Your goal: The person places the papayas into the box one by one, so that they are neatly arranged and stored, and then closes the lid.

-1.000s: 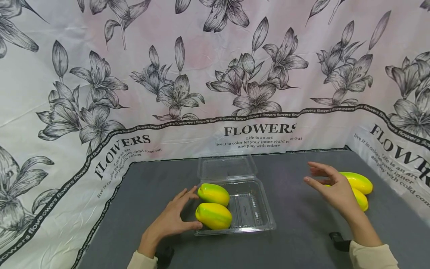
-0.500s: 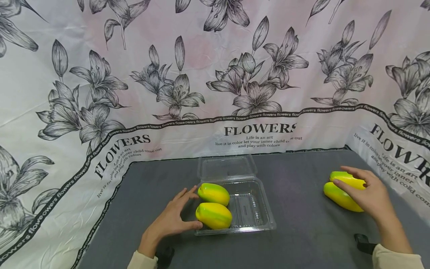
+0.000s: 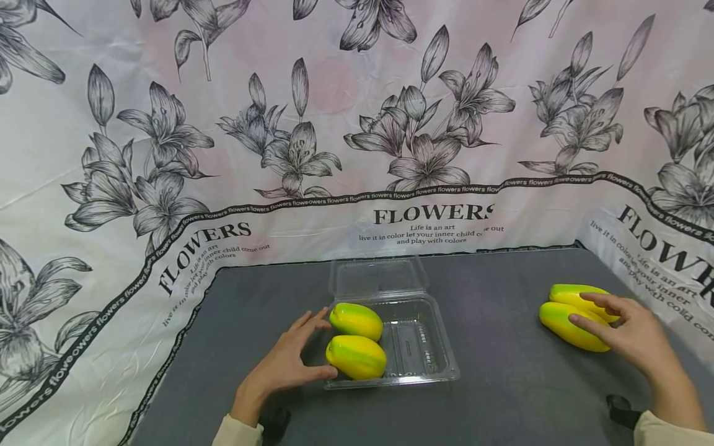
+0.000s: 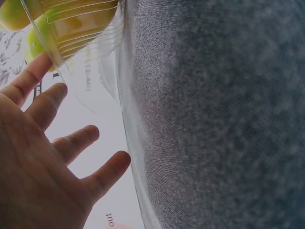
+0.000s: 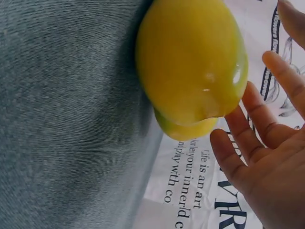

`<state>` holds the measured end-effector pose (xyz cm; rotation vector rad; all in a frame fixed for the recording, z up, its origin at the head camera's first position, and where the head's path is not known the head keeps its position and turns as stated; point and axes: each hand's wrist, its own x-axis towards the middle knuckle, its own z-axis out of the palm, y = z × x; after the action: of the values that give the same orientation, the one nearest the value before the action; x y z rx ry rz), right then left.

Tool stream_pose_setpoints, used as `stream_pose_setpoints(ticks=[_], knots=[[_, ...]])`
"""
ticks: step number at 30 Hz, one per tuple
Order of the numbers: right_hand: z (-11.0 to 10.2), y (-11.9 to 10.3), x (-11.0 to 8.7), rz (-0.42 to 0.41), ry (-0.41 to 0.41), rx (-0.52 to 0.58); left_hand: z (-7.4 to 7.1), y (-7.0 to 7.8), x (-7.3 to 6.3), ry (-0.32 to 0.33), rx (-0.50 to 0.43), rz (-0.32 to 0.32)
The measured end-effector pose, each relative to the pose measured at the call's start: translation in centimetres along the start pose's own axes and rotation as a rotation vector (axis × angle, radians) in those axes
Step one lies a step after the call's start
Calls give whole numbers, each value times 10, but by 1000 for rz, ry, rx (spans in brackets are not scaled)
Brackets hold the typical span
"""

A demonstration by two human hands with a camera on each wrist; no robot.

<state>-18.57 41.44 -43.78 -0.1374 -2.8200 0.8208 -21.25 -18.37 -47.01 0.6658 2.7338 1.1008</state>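
Note:
Two yellow-green mangoes, a back one [image 3: 357,321] and a front one [image 3: 357,357], lie in the left half of a clear plastic clamshell box [image 3: 421,371]. My left hand [image 3: 287,362] is at the box's left side, fingers spread, with a fingertip at the rim in the left wrist view; whether it presses is unclear. On the right, a front mango [image 3: 569,328] and a back mango [image 3: 577,292] lie side by side. My right hand [image 3: 636,331] is over their right ends, its fingers loosely extended. In the right wrist view its fingers [image 5: 259,112] are beside the near mango [image 5: 190,62], not closed round it.
The box's clear lid [image 3: 379,279] lies folded back behind it on the grey tabletop [image 3: 491,371]. A flower-printed cloth [image 3: 312,229] hangs along the table's back and sides. Dark straps [image 3: 621,409] are at both wrists.
My right hand has moved right, from left of the two loose mangoes to over their right ends, and slightly lower. The left hand and the box have stayed put.

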Motion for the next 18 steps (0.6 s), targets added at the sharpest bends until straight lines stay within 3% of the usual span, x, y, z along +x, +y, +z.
stream_pose_setpoints(ticks=[6,12,18], knots=[[3,6,-1,2,-50,-2,0,0,0,3,-3,11],[5,11,0,-35,-18,-32,0,1,0,2,2,7],[6,16,1,-47,-37,-39,0,1,-1,4,5,4]])
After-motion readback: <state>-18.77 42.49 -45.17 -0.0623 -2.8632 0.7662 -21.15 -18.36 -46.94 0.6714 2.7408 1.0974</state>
